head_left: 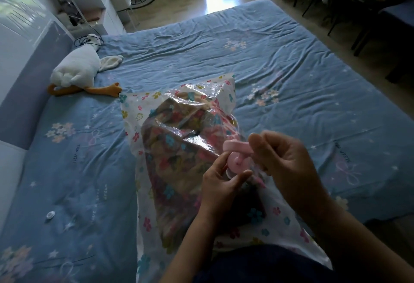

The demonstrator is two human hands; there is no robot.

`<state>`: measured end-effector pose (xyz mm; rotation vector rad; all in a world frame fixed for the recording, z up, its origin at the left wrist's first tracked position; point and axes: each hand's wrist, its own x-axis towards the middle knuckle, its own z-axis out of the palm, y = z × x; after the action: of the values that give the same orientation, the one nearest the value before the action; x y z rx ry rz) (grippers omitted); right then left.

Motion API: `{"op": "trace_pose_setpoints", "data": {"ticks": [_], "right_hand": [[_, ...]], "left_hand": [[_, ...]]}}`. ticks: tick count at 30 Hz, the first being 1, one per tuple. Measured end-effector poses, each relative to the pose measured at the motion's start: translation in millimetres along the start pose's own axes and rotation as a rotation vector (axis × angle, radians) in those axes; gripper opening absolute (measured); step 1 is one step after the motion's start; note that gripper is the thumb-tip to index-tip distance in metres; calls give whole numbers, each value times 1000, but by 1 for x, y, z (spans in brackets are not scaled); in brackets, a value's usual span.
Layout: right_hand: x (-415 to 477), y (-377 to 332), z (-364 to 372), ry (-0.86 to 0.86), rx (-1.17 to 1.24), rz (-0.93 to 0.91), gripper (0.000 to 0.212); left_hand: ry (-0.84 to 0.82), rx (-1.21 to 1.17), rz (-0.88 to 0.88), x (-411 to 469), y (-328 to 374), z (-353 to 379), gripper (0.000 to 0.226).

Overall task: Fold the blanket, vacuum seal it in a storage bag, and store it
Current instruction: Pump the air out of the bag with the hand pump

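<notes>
A clear storage bag (139, 126) printed with small flowers lies on the bed in front of me. Inside it sits the folded floral blanket (179, 148), brownish with pink and blue blooms. The bag's pink valve (236, 161) is lifted near its right side. My left hand (220, 184) pinches the round valve base between thumb and fingers. My right hand (280, 155) holds the pink valve cap (235, 146), flipped up just above the base. Both forearms reach in from the bottom of the view.
The bed carries a wrinkled blue sheet (257, 63) with flower prints. A white plush goose (78, 67) lies at the left by the headboard. A small white round cap (50, 215) rests on the sheet lower left. Chairs and a table stand beyond the bed at right.
</notes>
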<state>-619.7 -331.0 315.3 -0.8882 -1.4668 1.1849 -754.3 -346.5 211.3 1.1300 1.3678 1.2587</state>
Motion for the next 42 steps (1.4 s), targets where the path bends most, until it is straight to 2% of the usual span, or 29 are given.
{"op": "trace_pose_setpoints", "data": {"ticks": [3,4,6,8,9,11,15,16,20,22,24,26,28,29,33,35,39,41,42], "right_hand": [[1,-10,0,22,68,-132,35],[1,-3,2,31,27,-106,37],[-2,22,4,36,-44,59,43],[-7,41,3,23,-115,207,61],[-7,43,1,19,-109,214,58],[-3,20,1,19,-29,107,37],[3,-11,-3,55,50,-154,39],[2,-7,-1,65,6,-151,42],[-5,46,0,61,-200,161,44],[-6,54,-1,45,-242,226,50],[-4,28,-1,47,-144,132,46],[-2,-1,-2,25,-15,-37,40],[-1,-13,-5,-8,23,-162,33],[-2,-9,-4,-10,3,-162,35],[-8,34,1,-4,-162,171,57],[-10,39,0,-14,-205,215,62],[-7,-14,-3,-1,-6,-73,40],[-4,-23,-5,22,-8,-213,33],[-4,-17,-5,34,-34,-211,33]], "left_hand": [[2,-18,-18,-1,-1,1,51],[13,-19,-24,-1,-3,1,51],[25,-6,-19,-1,-5,2,46],[26,2,-7,-1,-4,4,44],[26,0,2,-1,-3,4,44],[11,-2,3,1,-1,3,44],[21,-22,-20,0,0,4,58],[32,-25,-29,-1,-2,4,58],[26,-7,-23,-2,-6,5,44],[29,-8,-10,-3,-4,4,46],[22,2,-3,-1,-1,3,47],[10,9,5,0,1,1,52],[3,16,-4,-1,1,1,57],[10,11,-12,-2,-1,1,57],[29,27,-14,-4,-6,2,46],[15,29,-3,-5,-3,2,44],[-7,-11,-4,-5,2,2,54],[17,-16,-18,-6,0,3,59],[30,-20,-24,-7,-2,3,58]]}}
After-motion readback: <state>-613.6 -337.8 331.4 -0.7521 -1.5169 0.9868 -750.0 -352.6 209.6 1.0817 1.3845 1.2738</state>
